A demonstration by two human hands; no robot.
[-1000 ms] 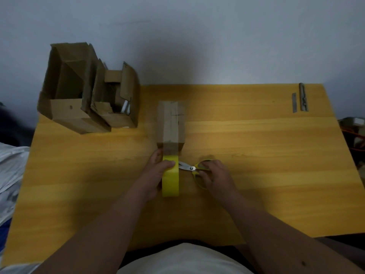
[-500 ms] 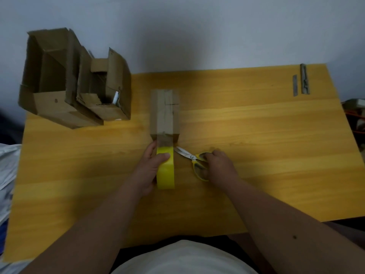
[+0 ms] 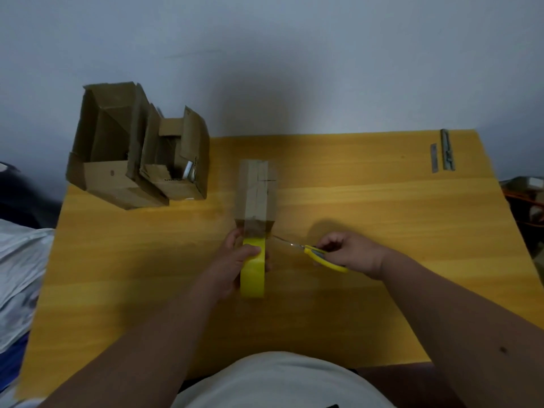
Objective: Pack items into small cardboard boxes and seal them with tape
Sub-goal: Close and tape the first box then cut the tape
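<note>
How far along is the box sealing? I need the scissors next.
Done: tape runs over the closed box. In hand: left hand grips the tape roll, right hand holds scissors at the strip. Left: open boxes unsealed.

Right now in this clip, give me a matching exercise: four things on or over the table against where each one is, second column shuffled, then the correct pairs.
Things:
1. yellow tape roll
2. scissors
3. open cardboard boxes
4. metal strips

Places:
A. far right corner of the table
B. gripped by the left hand, just below the sealed box
C. far left corner of the table
D. held by the right hand, blades pointing toward the tape

Pairs: 1-B, 2-D, 3-C, 4-A
</note>
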